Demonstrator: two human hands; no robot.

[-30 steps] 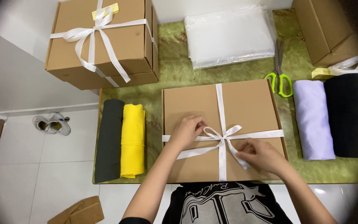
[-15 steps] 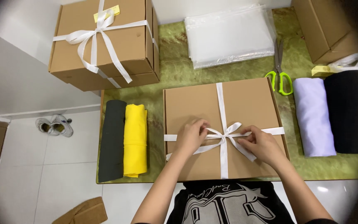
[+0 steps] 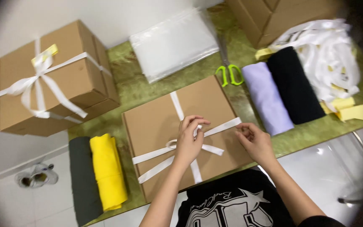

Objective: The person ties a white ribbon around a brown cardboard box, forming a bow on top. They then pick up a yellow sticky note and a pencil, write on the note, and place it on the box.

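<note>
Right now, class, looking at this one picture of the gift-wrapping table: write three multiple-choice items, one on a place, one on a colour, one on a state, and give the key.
1. Where do the green-handled scissors lie?
A. on the floor
B. between the flat cardboard box and the lilac folded cloth
C. on the yellow folded cloth

2. What colour is the ribbon on the flat box?
A. white
B. red
C. black

3. What is the left hand doing?
A. resting on the floor
B. holding scissors
C. pinching the ribbon at the middle of the box

Key: 1 B, they sit past the box's far right corner, beside the lilac cloth. 2 A, the bands are white. 3 C, its fingers close on the ribbon at the crossing, while the right hand hovers by the ribbon's right band.
</note>
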